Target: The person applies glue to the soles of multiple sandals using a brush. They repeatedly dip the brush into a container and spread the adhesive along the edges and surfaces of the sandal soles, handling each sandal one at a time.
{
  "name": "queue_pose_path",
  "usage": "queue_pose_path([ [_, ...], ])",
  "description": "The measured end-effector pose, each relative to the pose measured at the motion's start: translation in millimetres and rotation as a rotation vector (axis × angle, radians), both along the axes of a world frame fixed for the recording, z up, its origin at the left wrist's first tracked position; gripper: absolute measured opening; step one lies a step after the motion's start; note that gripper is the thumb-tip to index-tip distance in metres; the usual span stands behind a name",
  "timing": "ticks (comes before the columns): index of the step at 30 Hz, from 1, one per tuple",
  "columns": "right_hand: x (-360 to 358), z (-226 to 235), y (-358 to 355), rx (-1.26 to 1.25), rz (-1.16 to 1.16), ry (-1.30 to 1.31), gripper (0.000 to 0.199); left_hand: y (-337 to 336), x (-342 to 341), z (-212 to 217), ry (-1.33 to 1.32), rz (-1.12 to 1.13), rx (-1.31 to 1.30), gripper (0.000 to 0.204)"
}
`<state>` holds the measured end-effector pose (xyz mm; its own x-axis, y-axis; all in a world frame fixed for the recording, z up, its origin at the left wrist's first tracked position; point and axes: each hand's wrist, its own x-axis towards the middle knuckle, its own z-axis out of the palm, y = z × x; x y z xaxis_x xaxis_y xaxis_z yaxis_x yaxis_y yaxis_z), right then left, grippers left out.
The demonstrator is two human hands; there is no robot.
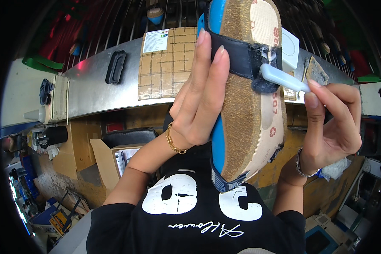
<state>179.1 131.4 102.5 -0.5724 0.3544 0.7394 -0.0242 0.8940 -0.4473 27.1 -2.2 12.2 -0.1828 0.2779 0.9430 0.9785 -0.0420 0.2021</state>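
Note:
An unfinished sandal (241,106) with a brown cork side and a beige printed underside stands tilted up on a blue shoe last (218,142). My left hand (201,95) supports it, fingers stretched along the blue last and the black strap (232,57). The strap wraps over the cork edge, and its end on the underside looks rough and fuzzy. Between thumb and fingertips, my right hand (332,116) pinches a pale plastic handle (285,79). The handle's rounded end lies at the strap's rough black end. Whether a brush head is there I cannot tell.
On the metal bench (93,91) stand a taped cardboard box (167,63), a black oblong tray (116,67) and a white device (289,48). Metal rollers run behind, carrying other shoes. An open carton (108,163) sits below the bench at left.

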Motion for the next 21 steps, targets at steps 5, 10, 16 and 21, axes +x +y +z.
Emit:
queue_pose_path([
  [5,2,3,4,0.077,0.028,0.047,0.022,-2,-1,2,0.037,0.005,0.013,0.048],
  [10,6,5,17,0.073,0.148,-0.018,0.023,-4,-1,0,0.009,0.029,0.010,0.052],
  [16,15,3,20,-0.005,0.244,-0.066,0.025,-5,-5,-2,-0.026,0.061,0.019,0.056],
  [21,22,-4,16,-0.035,0.313,-0.065,0.024,-4,-7,-3,-0.086,0.093,0.016,0.061],
])
